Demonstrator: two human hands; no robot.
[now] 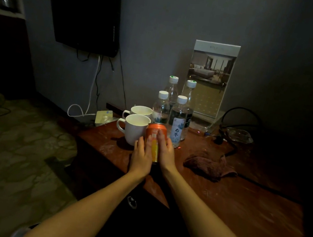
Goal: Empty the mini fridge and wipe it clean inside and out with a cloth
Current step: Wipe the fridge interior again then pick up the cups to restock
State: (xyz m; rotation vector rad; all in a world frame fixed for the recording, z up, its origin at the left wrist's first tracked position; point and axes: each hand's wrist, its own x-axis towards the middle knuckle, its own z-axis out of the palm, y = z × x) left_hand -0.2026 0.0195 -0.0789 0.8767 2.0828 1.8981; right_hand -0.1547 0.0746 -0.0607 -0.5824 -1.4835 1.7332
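Far to the left of the can, a black TV [83, 5] hangs on the wall. A white wire [92, 86] runs down from it.

Just left of the can stand two white mugs [134, 129], one behind the other. The near mug is almost touching the can.

The left hand [141, 156] is on the can's left side. Its fingers [148, 139] are bent round the can [155, 129] and hold it. The can is orange and sits near the front edge of the table [240, 206]. I cannot tell if its bottom is on the table yet.

The right hand [168, 154] is on the can's right side. Its fingers hold the can too.

Just behind the can, a bit to the right, stand four water bottles [178, 120] with white caps. Behind them a tall card [208, 79] with a picture of a room leans at the wall.

To the right of the can lies the brown cloth [209, 166], all bunched up. Farther right there is a glass dish [238, 135] and a black wire [234, 148].

The fridge is not plain to see. The dark front [132, 201] under the table, below the can, may be it.

I think the step now is putting the can down with the other drinks. To do it well, set it flat and gently, a bit back from the edge. Do not bump the near mug or the bottles, because the bottles are tall and could tip over. Leave the cloth easy to reach for the wiping.
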